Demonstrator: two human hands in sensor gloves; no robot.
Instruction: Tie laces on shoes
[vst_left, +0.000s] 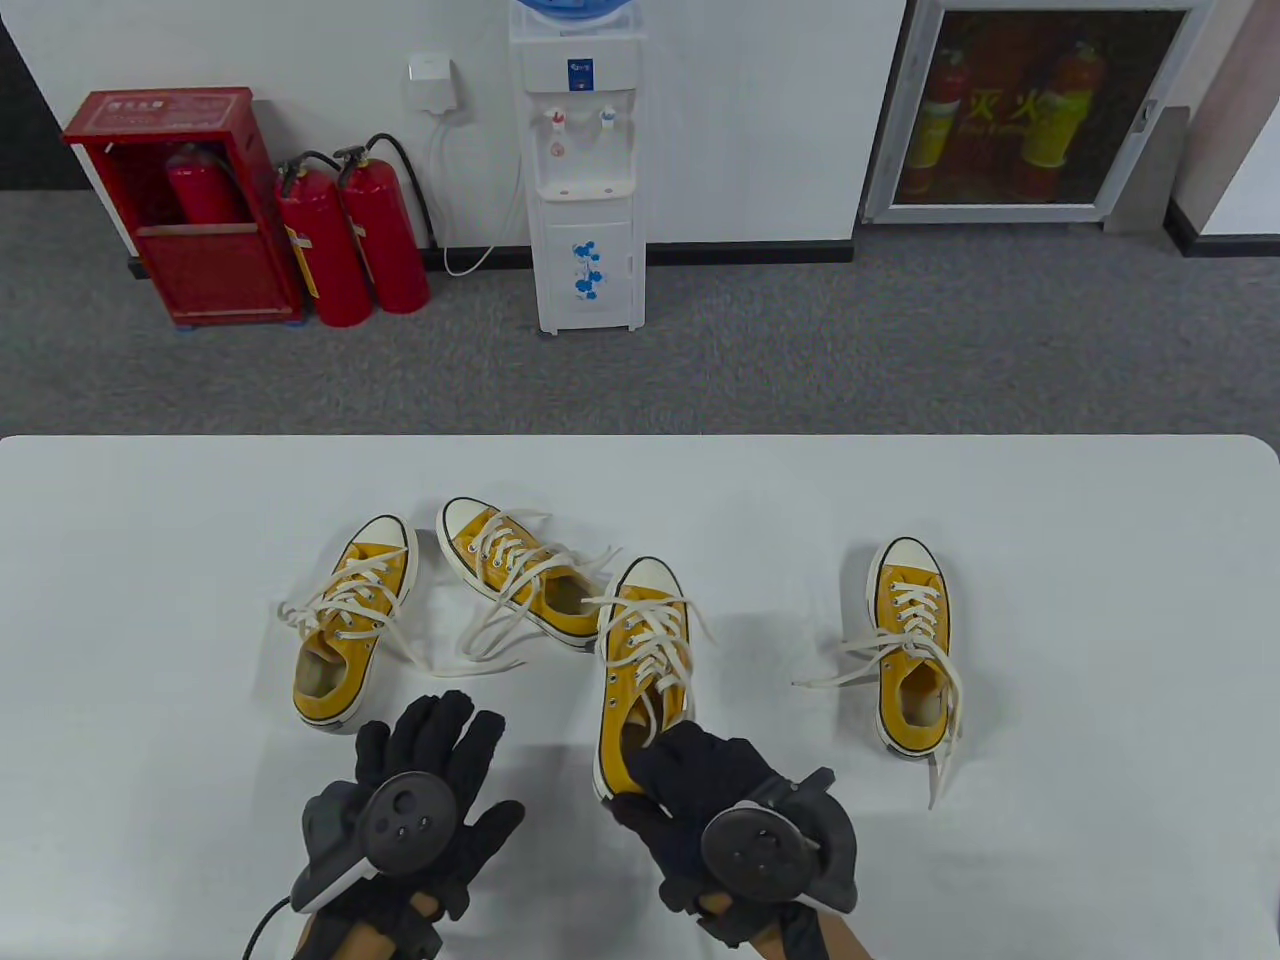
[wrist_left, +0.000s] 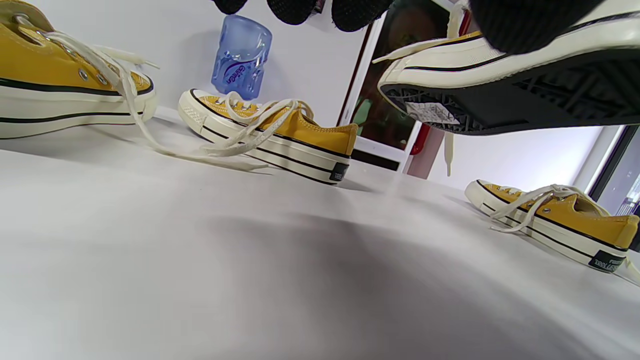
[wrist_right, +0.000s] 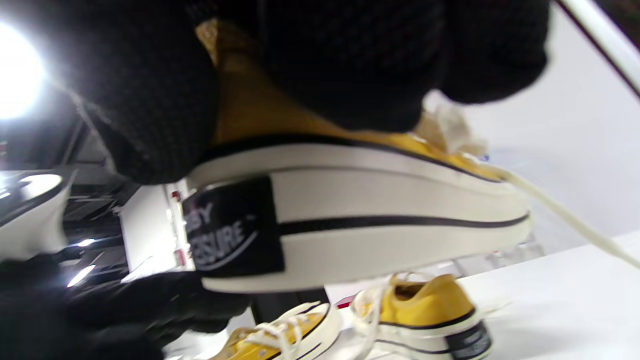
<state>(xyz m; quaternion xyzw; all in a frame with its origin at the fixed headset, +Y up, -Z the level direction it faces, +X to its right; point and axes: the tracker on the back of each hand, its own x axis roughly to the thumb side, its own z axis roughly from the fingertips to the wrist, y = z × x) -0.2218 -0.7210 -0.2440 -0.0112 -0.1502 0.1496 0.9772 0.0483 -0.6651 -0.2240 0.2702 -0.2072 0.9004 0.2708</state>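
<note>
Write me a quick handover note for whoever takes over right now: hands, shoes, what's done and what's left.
Right hand: grips the heel of the third shoe from the left, lifted clear of the table; its sole shows in the left wrist view.
Left hand: open, holding nothing, hovering near the table's front edge.
Other shoes: leftmost shoe and tilted second shoe sit close together; far-right shoe stands apart.
Done: nothing tied; all four have loose laces.
Left: set the held shoe down and tie it, then the other three.
</note>
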